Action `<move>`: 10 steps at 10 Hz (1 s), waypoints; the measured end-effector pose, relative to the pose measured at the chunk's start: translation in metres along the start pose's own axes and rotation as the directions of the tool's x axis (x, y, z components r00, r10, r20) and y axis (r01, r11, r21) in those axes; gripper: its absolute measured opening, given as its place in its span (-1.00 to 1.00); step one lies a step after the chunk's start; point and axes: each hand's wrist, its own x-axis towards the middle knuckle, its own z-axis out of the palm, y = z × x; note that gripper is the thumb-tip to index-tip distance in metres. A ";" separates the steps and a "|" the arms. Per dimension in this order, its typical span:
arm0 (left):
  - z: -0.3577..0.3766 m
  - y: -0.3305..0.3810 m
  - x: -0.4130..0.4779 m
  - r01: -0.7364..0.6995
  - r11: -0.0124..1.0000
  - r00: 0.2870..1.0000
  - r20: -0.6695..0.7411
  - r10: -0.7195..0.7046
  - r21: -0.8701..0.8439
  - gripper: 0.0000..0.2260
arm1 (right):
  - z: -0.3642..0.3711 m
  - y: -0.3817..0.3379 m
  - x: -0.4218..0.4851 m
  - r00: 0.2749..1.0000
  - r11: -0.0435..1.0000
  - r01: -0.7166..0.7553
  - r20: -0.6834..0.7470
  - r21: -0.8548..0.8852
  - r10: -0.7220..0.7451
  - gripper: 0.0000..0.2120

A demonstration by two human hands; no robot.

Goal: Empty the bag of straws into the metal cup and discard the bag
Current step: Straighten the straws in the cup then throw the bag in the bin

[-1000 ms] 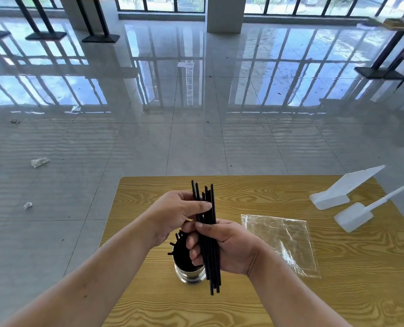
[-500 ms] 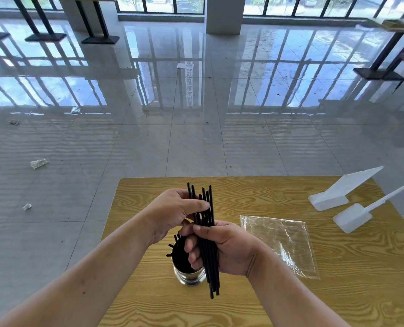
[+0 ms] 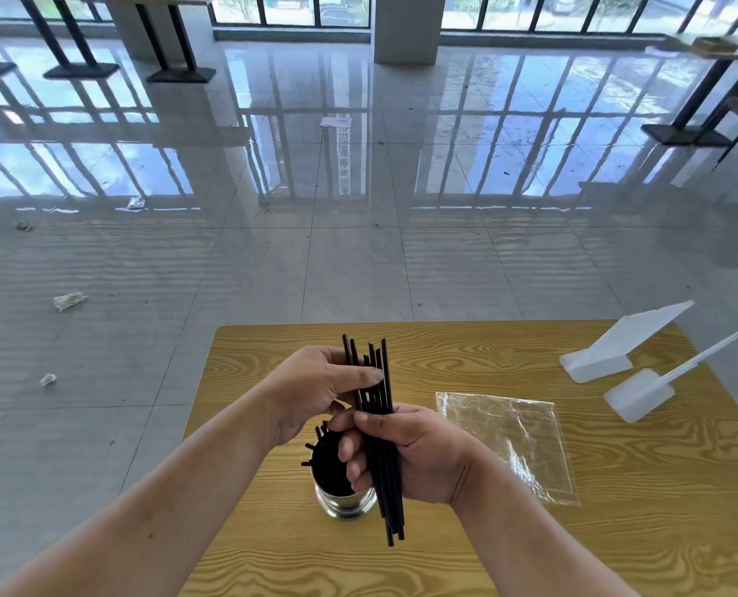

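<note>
Crumpled scraps lie on the glossy tiled floor, well to the left of the left hand. At a wood-grain table, a person holds a bundle of black straws upright in both hands, above the table's near half. The left hand pinches the upper part of the bundle, thumb across the front and fingers behind. Below both hands, and partly hidden by them, a metal cup stands on the table, its mouth dark with more straws, a few ends poking over the rim on the left. The right hand is wrapped around the middle of the bundle, fingers curled around it; the lower ends of the straws hang past the cup's right side, outside it. Just right of the right hand, the clear plastic bag lies flat on the table. Farther right, near the table's far corner, rest two white plastic pieces.
</note>
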 end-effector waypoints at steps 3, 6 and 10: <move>0.002 -0.002 -0.004 0.008 1.000 1.000 -0.006 -0.008 0.001 -0.85 | 0.002 0.005 -0.004 1.000 1.000 0.011 -0.002 0.002 -0.011 -0.72; -0.001 -0.004 -0.007 -0.002 1.000 1.000 0.003 0.002 -0.008 -0.87 | 0.003 0.007 -0.001 0.999 1.000 0.019 0.028 -0.006 -0.018 -0.70; 0.011 -0.003 -0.008 -0.161 0.795 0.922 -0.199 0.333 0.586 -0.64 | 0.024 -0.012 0.029 0.920 0.260 -0.166 -0.244 -0.951 -0.306 -0.79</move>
